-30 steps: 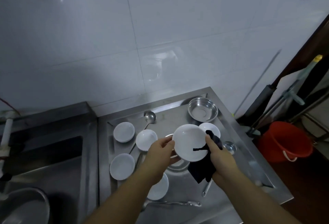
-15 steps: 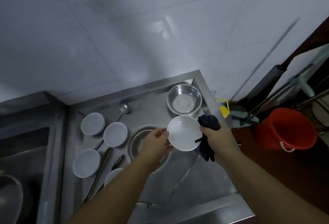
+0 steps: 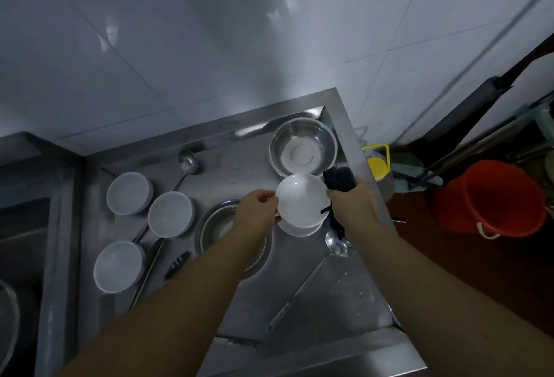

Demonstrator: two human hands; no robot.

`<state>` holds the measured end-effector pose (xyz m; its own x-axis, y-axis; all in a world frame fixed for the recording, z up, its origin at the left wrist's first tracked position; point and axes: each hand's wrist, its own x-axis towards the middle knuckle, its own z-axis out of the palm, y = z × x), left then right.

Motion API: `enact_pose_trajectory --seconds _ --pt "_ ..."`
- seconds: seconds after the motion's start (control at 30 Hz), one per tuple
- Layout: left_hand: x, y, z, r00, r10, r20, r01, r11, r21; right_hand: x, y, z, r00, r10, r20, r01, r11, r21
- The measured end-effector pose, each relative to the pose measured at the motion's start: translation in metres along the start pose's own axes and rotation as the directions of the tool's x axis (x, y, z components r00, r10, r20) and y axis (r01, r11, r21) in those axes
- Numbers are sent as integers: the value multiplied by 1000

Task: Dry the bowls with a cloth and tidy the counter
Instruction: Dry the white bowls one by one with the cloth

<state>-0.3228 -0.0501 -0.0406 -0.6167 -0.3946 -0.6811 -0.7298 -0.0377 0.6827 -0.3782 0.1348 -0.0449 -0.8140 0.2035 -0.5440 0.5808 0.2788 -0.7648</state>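
Note:
A white bowl (image 3: pixel 301 199) is held above the steel counter (image 3: pixel 239 163), directly over another white bowl (image 3: pixel 299 230) of which only the lower rim shows. My left hand (image 3: pixel 257 211) pinches the bowl's left rim. My right hand (image 3: pixel 353 202) grips a dark cloth (image 3: pixel 340 179) against the bowl's right rim. Three more white bowls (image 3: pixel 129 193) (image 3: pixel 171 213) (image 3: pixel 119 266) stand at the counter's left.
A steel bowl (image 3: pixel 302 147) sits at the back right corner, and a steel basin (image 3: pixel 215 226) lies under my left forearm. Ladles (image 3: pixel 187 161) (image 3: pixel 337 246) and other utensils lie on the counter. A sink (image 3: pixel 18 241) is at left. An orange bucket (image 3: pixel 491 199) stands on the floor at right.
The view has tilted down and closer over the counter. The bowl has come lower, now right above another white bowl. Both hands keep their hold on bowl and cloth.

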Motion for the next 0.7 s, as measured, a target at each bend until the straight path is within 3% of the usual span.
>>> enact_pose_trajectory --seconds 0.1,0.7 --pt "7 -7 3 998 4 -57 -3 1000 14 8 2 4 1000 -18 12 19 991 -129" --pt "8 -29 6 997 -30 -71 37 995 97 1 21 5 995 -86 53 97 966 -238"
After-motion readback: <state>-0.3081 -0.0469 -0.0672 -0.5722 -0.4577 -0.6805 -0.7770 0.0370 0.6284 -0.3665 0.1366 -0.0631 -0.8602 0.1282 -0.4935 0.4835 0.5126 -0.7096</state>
